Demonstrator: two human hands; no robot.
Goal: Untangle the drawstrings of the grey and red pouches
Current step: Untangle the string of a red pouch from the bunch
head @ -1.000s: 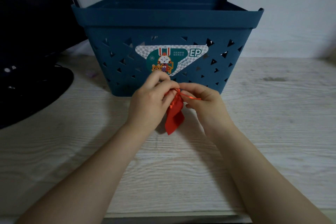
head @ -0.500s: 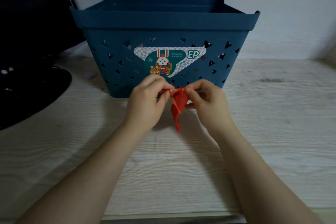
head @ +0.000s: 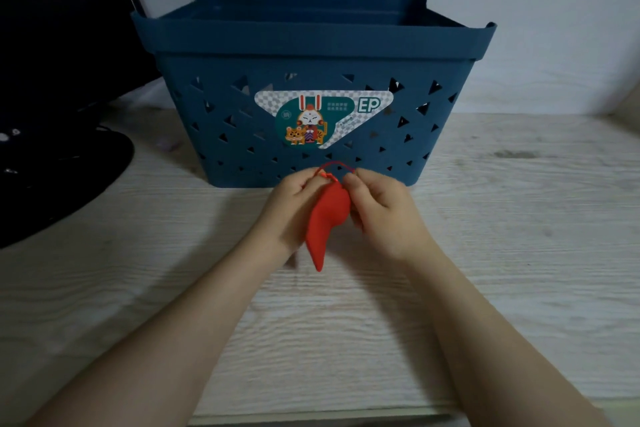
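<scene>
**Red pouch hangs fuller, its string looped between two hands**

Since half a second ago the red pouch [head: 327, 215] has turned from a narrow twisted strip into a broader, rounded teardrop, and a loop of its red drawstring [head: 336, 165] has come up above the fingers where earlier none showed. The hands have stayed close together in front of the basket.

The pouch sits just below the middle of the frame, hanging between the two hands. Its top is gathered tight at the neck; below that the cloth swells, then tapers to a point that dangles lowest, above the table [head: 502, 253]. The colour is a plain bright red, with soft folds and no visible print.

The left hand [head: 291, 208] has its fingers curled in, pinching the gathered neck of the pouch at its upper left. The right hand [head: 381, 208] is curled too, its fingertips pinching the other end of the drawstring loop, close against the pouch's right side. The thin loop arches from one hand to the other, crossing the lower wall of the blue basket [head: 311, 55] behind.

The basket fills the upper middle of the frame, with triangular cut-outs and a rabbit sticker [head: 322, 118]. A dark object [head: 52, 135] occupies the left edge.
</scene>
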